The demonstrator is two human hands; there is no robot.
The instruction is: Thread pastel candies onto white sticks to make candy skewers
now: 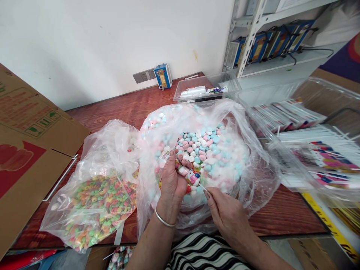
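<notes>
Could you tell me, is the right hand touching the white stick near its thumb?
Touching. The head view shows the right hand pinching the near end of the white stick, with no gap visible.

Your left hand (173, 183) and right hand (227, 212) meet low over the open mouth of a bag of pastel candies (147, 180), with the approach from above unobstructed and loose film (260, 168) bunching at its right. On your left, a bag of colored rings (109, 142) crowds in beside it, and a cardboard box (30, 123) walls off that flank. At right, a clear bin (281, 93) of white sticks raises its rim; behind, a clear tray (232, 90) stands in the way. Bare surface (115, 107) offers passage at back left, with another strip at front right.
</notes>
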